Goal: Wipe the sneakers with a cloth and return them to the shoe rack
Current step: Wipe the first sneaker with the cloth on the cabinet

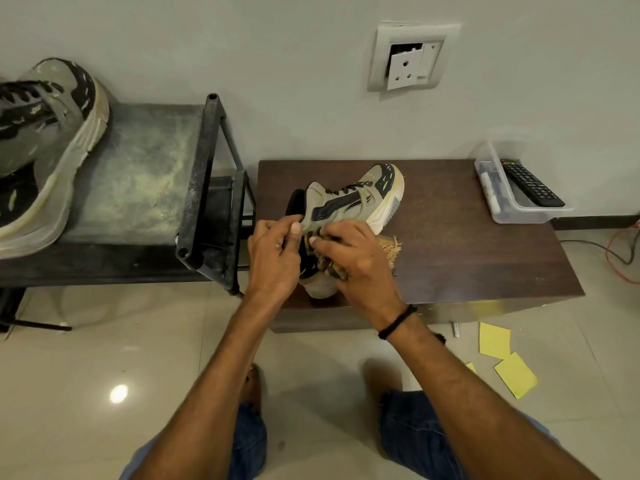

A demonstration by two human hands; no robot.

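A grey-green sneaker (360,199) with black panels and a cream sole stands tilted on the dark wooden table (467,244), toe pointing away. My left hand (273,254) grips its heel collar. My right hand (353,258) clutches a frayed tan cloth (389,245) and presses it against the sneaker's side near the heel. The cloth is mostly hidden under my fingers. The matching second sneaker (45,143) lies on the top shelf of the black shoe rack (145,174) at the left.
A clear plastic box (498,202) holding a black remote control (530,183) sits at the table's far right. Yellow paper notes (502,358) lie on the tiled floor. Cables run along the wall at the right. A broken socket plate (412,57) hangs on the wall.
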